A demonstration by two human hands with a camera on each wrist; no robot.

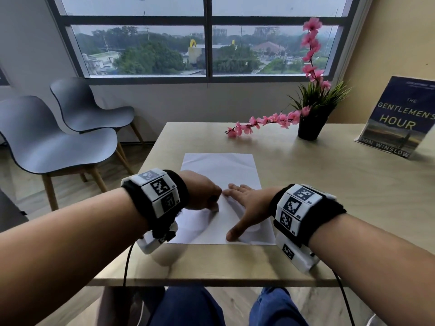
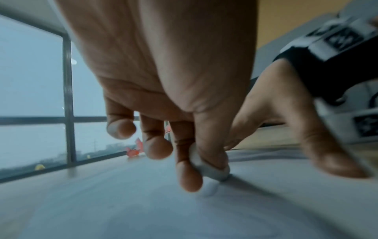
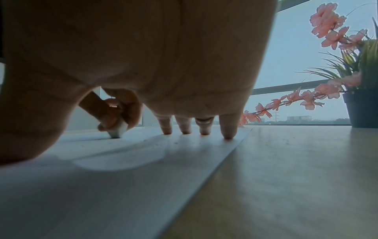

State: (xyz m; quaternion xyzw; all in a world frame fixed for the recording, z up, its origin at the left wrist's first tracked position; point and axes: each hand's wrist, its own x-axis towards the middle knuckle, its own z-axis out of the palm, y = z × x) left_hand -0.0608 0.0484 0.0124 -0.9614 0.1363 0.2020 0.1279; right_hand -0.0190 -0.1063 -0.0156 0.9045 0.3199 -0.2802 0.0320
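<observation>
A black pot [image 1: 309, 128] stands far back on the right of the table [image 1: 329, 184]. It holds green grass blades and stems of pink flowers [image 1: 266, 121], with one stem drooping low over the tabletop toward a sheet of paper [image 1: 219, 168]. The paper lies flat near the table's front edge, straight before the person. The left hand [image 1: 200, 191] is curled over it, knuckles up. Its thumb and a finger pinch a small white eraser [image 2: 206, 168] whose lower end touches the sheet, and two more fingers are bent and lifted clear. Just beside it the right hand [image 1: 249, 205] lies palm down on the paper, its fingers [image 3: 228, 129] straight and slightly spread. Their tips press the sheet near its right edge, and the thumb stretches back toward the person. A book [image 1: 397, 118] stands propped at the far right.
</observation>
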